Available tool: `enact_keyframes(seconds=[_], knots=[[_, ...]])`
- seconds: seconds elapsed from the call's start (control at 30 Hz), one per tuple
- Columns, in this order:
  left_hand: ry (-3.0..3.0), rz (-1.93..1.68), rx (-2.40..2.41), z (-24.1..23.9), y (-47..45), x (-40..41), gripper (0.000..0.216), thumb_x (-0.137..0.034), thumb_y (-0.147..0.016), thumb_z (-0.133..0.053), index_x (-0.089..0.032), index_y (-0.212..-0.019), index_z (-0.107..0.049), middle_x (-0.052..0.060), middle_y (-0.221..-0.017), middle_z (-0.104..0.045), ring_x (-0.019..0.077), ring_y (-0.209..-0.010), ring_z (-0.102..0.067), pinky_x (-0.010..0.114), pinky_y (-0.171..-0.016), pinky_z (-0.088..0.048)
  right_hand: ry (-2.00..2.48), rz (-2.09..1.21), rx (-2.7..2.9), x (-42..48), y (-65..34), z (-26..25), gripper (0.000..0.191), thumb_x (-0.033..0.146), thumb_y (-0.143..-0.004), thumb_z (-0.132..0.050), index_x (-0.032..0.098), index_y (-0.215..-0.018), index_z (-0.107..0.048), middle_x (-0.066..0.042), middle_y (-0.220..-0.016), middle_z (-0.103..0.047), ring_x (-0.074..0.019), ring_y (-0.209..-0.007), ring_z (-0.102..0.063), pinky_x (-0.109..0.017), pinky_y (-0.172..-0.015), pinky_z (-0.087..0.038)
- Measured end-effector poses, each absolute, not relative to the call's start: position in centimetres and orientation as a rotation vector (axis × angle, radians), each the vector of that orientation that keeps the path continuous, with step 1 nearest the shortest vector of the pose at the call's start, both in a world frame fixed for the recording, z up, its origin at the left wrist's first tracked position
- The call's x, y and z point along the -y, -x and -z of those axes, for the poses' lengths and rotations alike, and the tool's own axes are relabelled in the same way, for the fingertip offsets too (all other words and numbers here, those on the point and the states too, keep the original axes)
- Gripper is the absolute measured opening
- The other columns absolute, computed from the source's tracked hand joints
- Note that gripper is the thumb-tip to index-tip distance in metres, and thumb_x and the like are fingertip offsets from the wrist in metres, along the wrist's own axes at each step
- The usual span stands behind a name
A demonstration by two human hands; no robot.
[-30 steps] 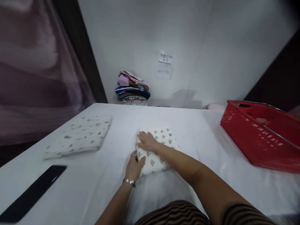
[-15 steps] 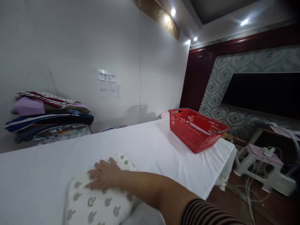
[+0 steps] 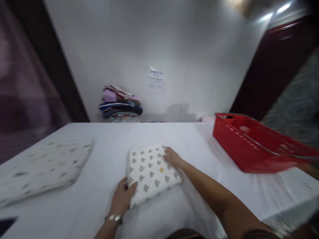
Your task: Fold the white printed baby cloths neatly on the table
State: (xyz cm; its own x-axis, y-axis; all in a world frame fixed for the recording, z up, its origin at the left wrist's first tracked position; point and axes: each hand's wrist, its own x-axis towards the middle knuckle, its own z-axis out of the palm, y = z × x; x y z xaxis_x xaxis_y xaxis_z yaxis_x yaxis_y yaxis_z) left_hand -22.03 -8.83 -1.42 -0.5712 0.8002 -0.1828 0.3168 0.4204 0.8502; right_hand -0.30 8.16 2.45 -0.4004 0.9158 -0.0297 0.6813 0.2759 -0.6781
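Note:
A folded white cloth with small grey prints [image 3: 151, 172] lies on the white table [image 3: 189, 142] in front of me. My left hand [image 3: 122, 196] grips its near left corner, thumb on top of the fabric; a bracelet sits on that wrist. My right hand [image 3: 171, 157] rests on the cloth's far right edge with fingers flat and stretched out. The frame is blurred by head motion.
A second folded printed cloth [image 3: 42, 167] lies at the left of the table. A red plastic basket [image 3: 251, 146] stands at the right. A pile of folded fabrics [image 3: 121, 104] sits against the white wall beneath a paper note [image 3: 156, 73]. A dark object [image 3: 5, 223] shows at the bottom left.
The view swung right toward the room and back to the table. My right hand slid from the cloth's left side to its far right edge; my left hand grips the near corner again.

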Motion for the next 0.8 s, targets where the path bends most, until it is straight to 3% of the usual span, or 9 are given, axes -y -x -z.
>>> enact_keyframes(seconds=[0.07,0.13,0.3,0.53,0.67,0.8], knots=[[-0.806,-1.135,-1.967,0.4,21.4,9.0,0.057,-0.034,-0.074,-0.060,-0.011,-0.123,-0.042,0.009,-0.095,-0.068,0.0188,-0.079,-0.066,0.028,-0.070,-0.052,1.433,-1.156,1.965,-7.3,-1.7,-1.5,0.060,0.035,-0.079,-0.056,0.020,-0.135,-0.039,-0.009,-0.125,-0.054,-0.0234,-0.112,-0.053,-0.038,-0.095,-0.041],[-0.739,-1.156,-1.943,0.1,21.2,9.1,0.060,-0.033,-0.074,-0.062,-0.011,-0.125,-0.041,0.010,-0.097,-0.068,0.0190,-0.081,-0.065,0.028,-0.072,-0.051,1.443,-1.307,1.763,-6.2,-3.0,-0.9,0.068,0.038,-0.076,-0.060,0.017,-0.136,-0.037,-0.012,-0.125,-0.054,-0.0230,-0.106,-0.056,-0.035,-0.090,-0.045],[-0.674,-1.172,-1.997,0.7,20.9,9.5,0.067,-0.048,-0.075,-0.061,-0.009,-0.126,-0.042,0.012,-0.103,-0.064,0.0197,-0.090,-0.062,0.029,-0.080,-0.047,1.530,-1.390,1.647,-3.8,-4.5,-0.8,0.080,0.043,-0.071,-0.066,0.016,-0.138,-0.033,-0.013,-0.116,-0.058,-0.0222,-0.095,-0.061,-0.032,-0.082,-0.049],[-0.571,-1.237,-1.909,1.1,20.6,9.0,0.066,-0.038,-0.074,-0.064,-0.012,-0.128,-0.038,0.013,-0.108,-0.063,0.0188,-0.088,-0.063,0.027,-0.075,-0.049,1.454,-1.525,1.735,-3.1,-5.7,-1.0,0.080,0.044,-0.070,-0.067,0.024,-0.139,-0.032,-0.007,-0.095,-0.065,-0.0207,-0.078,-0.064,-0.030,-0.067,-0.051],[-0.450,-1.247,-1.595,0.2,16.1,9.1,0.067,-0.033,-0.071,-0.068,-0.016,-0.127,-0.035,0.015,-0.114,-0.060,0.0194,-0.083,-0.065,0.028,-0.066,-0.053,1.499,-1.444,1.731,-7.3,-8.6,-2.6,0.083,0.035,-0.066,-0.072,0.021,-0.139,-0.033,-0.009,-0.098,-0.063,-0.0180,-0.071,-0.062,-0.029,-0.065,-0.049],[-0.446,-0.992,-1.237,-0.3,10.0,10.1,0.084,-0.036,-0.066,-0.072,-0.021,-0.134,-0.024,0.016,-0.109,-0.061,0.0179,-0.065,-0.066,0.030,-0.056,-0.053,1.579,-1.196,1.767,-12.7,-12.7,-3.9,0.078,0.025,-0.067,-0.071,0.017,-0.137,-0.038,-0.013,-0.101,-0.062,-0.0174,-0.075,-0.061,-0.027,-0.067,-0.046]])
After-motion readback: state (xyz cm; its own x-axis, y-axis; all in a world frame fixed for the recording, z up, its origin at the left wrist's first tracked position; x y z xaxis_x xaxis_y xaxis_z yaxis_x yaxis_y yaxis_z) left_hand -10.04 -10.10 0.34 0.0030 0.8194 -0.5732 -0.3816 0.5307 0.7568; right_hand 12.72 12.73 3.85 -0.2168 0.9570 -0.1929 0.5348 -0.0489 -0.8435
